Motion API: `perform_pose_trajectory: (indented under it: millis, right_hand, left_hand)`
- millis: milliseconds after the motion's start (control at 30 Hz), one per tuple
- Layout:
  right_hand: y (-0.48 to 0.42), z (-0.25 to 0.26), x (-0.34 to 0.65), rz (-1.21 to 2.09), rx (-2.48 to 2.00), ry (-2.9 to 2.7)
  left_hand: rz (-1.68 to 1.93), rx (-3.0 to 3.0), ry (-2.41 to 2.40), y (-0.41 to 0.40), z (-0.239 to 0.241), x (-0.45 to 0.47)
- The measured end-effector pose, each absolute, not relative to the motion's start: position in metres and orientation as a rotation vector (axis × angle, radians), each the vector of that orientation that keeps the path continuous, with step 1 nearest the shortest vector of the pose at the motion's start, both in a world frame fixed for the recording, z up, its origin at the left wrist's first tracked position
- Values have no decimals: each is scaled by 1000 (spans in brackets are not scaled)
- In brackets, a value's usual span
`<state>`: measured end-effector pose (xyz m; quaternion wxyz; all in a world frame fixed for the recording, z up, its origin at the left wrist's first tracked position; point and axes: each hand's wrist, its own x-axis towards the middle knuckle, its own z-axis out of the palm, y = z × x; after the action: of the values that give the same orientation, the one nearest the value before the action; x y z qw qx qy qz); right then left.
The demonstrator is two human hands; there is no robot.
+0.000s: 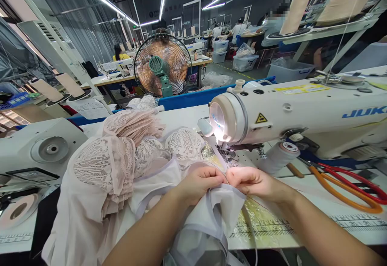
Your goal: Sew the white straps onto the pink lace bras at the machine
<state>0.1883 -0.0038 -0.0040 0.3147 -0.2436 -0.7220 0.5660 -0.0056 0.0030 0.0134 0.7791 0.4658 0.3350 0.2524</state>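
My left hand (199, 182) and my right hand (252, 181) meet knuckle to knuckle just in front of the needle area (225, 153) of a white Juki sewing machine (302, 112). Both hands are closed in a pinch on a pale grey-white fabric piece (217, 207) with a grey band along its edge. The fabric drapes down over the table's front edge. To the left lies a pile of pale pink lace pieces (121, 153), touching the fabric I hold.
Orange and red scissors (347, 187) lie right of my right hand, beside a white thread cone (276, 157). A standing fan (162, 66) is behind the table. Another machine (39, 149) sits at left. People work at far tables (238, 28).
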Motion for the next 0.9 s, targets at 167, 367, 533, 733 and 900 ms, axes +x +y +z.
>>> perform_pose_trajectory:
  millis: [167, 367, 533, 733, 900]
  right_hand:
    - [-4, -4, 188, 1480, -645, -1903]
    - [-5, -4, 188, 1449, -653, -1893]
    - [-5, -3, 188, 1424, -667, -1895]
    - [-5, -3, 188, 1429, -672, -1894]
    - [-5, -3, 188, 1419, -666, -1897]
  left_hand:
    - [559, 1040, 707, 2, 17, -7]
    - [496, 1119, 665, 3, 18, -10]
    - [480, 1149, 704, 3, 19, -9]
    - [487, 1132, 711, 3, 18, -8]
    - [505, 1135, 712, 4, 17, -9]
